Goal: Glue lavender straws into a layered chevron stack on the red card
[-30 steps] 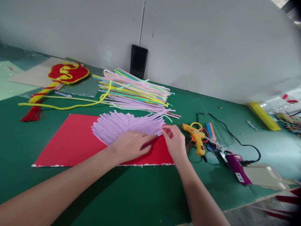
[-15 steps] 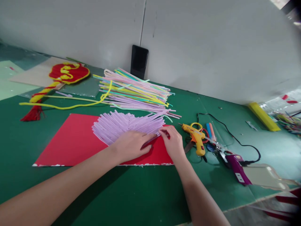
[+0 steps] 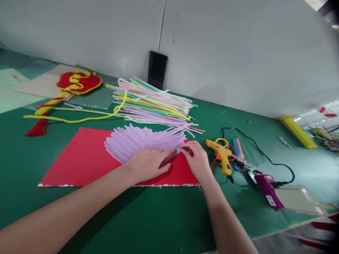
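Observation:
Lilac pipe cleaners (image 3: 132, 139) lie side by side in a heart-like shape on a red sheet (image 3: 74, 158) with a frayed white front edge. My left hand (image 3: 148, 162) rests across the lower part of the shape, fingers stretched and thumb apart, covering some of it. At the right edge of the shape, my right hand (image 3: 195, 157) pinches the end of a lilac pipe cleaner between thumb and forefinger. Behind the sheet is a pile of loose pipe cleaners (image 3: 153, 100) in lilac, pink, yellow and green.
To the right lie a yellow glue gun (image 3: 225, 162), scissors (image 3: 221, 141), a purple power socket (image 3: 268, 190) with a black cable and a clear case (image 3: 299, 199). A phone (image 3: 157, 70) leans on the wall. A red and yellow fan-shaped craft (image 3: 87, 84) sits at back left.
My right hand has shifted slightly, its wrist a little to the right, with the fingertips still at the shape's right edge. The left hand stays in place.

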A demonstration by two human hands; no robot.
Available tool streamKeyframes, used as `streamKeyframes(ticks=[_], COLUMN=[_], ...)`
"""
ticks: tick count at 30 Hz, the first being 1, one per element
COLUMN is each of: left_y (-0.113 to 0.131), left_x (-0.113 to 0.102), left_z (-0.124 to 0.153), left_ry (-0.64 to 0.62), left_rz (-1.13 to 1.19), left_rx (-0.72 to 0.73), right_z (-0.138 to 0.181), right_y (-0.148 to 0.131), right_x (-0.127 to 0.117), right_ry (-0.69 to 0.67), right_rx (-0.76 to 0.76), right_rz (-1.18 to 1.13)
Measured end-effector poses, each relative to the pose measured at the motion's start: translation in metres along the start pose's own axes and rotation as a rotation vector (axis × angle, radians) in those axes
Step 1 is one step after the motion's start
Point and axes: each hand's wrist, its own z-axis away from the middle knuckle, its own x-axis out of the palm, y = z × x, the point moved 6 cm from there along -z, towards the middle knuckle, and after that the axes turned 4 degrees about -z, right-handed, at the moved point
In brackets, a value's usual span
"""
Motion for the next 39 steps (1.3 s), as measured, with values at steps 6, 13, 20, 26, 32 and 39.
streamKeyframes(ticks=[6,13,20,26,32,39], left_y=[-0.001,0.001,-0.011,-0.078,-0.134,-0.157], left_x=[-0.002,-0.004,-0.024,-0.066,-0.072,-0.052], left_z=[0.0,0.001,0.005,0.014,0.034,0.033], left_ry=[-0.029,-0.054,0.016,0.128,-0.019,-0.061], left_rz=[-0.012,-0.036,-0.01,-0.15,-0.107,0.089], left_rx=[-0.032,-0.032,-0.099,-0.293,-0.591,-0.598], right_z=[0.005,0.042,0.055,0.062,0.061,0.032], right_y=[0.002,0.05,0.083,0.081,0.031,0.004], right_x=[-0.059,-0.125,-0.113,-0.099,-0.097,-0.045], right_ry=[0.307,0.246,0.14,0.285,0.63,0.565], right_rx=[0.085,0.667,0.84,0.792,0.551,0.437], right_rz=[0.236,0.611,0.616,0.536,0.456,0.136])
